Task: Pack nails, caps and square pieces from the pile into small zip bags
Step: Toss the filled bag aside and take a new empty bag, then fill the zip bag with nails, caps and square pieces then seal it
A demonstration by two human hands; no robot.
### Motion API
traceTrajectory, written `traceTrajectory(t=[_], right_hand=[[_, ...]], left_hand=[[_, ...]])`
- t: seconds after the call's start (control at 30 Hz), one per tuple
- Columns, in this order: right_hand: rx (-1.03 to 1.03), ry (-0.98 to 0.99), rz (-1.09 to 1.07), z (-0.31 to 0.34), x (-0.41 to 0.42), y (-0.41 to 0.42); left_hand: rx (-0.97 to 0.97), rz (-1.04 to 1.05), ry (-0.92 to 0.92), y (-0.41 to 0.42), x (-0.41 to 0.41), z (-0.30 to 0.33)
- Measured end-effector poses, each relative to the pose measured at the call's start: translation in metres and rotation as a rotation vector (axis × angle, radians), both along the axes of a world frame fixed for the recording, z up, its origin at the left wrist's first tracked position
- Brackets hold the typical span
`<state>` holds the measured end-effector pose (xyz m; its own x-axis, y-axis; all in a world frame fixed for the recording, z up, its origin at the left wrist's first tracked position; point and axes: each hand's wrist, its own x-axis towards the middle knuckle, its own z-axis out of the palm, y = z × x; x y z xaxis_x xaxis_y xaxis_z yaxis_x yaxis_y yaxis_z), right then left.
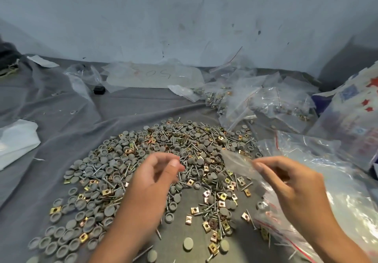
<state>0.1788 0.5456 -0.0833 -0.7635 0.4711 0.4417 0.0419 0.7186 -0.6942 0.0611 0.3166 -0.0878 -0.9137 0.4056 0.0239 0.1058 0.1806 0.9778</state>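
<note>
small zip bag (237,161): above the pile's right part, pinched by right hand (286,183) | pile (163,160): nails, grey caps, square pieces on grey cloth (61,123) | left hand (155,179): over pile, fingers loosely curled, blurred, holding cannot tell | filled bags (266,103): far right

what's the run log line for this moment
left hand empty over pile | right hand pinching zip bag | nothing bagged

— Blurred: left hand (157,172) mid-air over the pile (155,172); anything pinched at the fingertips (180,165) not readable. Hidden: part of the pile, under both forearms.

— Also blurred: small bag (237,161) at the right hand (286,183), contents unreadable. Cut off at right edge: printed sack (356,117). Filled bags (266,101), counts too small to tell.
</note>
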Motion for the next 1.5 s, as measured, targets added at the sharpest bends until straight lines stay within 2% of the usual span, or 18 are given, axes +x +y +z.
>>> traceTrajectory(t=[0.1, 0.2, 0.3, 0.4, 0.5, 0.6, 0.67, 0.77, 0.83, 0.97, 1.13, 1.27, 1.4, 1.5], right_hand=[[-0.341, 0.071, 0.151, 0.005, -0.029, -0.042], [-0.426, 0.024, 0.29, 0.003, -0.049, -0.074], [-0.491, 0.0, 0.343, -0.005, -0.057, -0.082], [-0.622, -0.014, 0.34, -0.013, -0.058, -0.08], [-0.733, -0.039, 0.273, -0.023, -0.062, -0.075], [-0.533, -0.213, 0.358, -0.03, -0.061, -0.063], [-0.219, -0.397, 0.481, -0.032, -0.056, -0.056], [0.356, -0.578, 0.534, -0.038, -0.05, -0.051], [0.5, -0.601, 0.515, -0.04, -0.048, -0.055], [0.479, -0.583, 0.515, -0.04, -0.046, -0.059], [0.417, -0.568, 0.607, -0.038, -0.044, -0.062], [0.467, -0.581, 0.659, -0.038, -0.046, -0.066], [0.448, -0.552, 0.669, -0.038, -0.045, -0.067], [0.381, -0.533, 0.695, -0.038, -0.046, -0.065]], left_hand=[[-0.045, -0.138, 0.038, 0.005, 0.011, -0.003], [0.053, -0.071, 0.067, 0.007, 0.011, -0.007], [0.015, 0.046, 0.141, 0.004, 0.004, -0.009], [-0.073, 0.098, 0.188, 0.002, 0.0, -0.01], [-0.071, 0.184, 0.166, 0.004, 0.001, -0.011], [-0.094, 0.289, 0.223, 0.004, 0.0, -0.011], [-0.153, 0.342, 0.334, 0.002, -0.001, -0.011], [-0.346, 0.385, 0.541, -0.003, -0.002, -0.009], [-0.433, 0.397, 0.631, -0.004, -0.001, -0.006], [-0.421, 0.392, 0.738, -0.007, 0.0, -0.005], [-0.346, 0.349, 0.732, -0.012, -0.003, -0.008], [-0.338, 0.303, 0.779, -0.013, -0.006, -0.008], [-0.417, 0.22, 0.826, -0.014, -0.006, -0.006], [-0.462, 0.134, 0.785, -0.013, -0.007, -0.005]])
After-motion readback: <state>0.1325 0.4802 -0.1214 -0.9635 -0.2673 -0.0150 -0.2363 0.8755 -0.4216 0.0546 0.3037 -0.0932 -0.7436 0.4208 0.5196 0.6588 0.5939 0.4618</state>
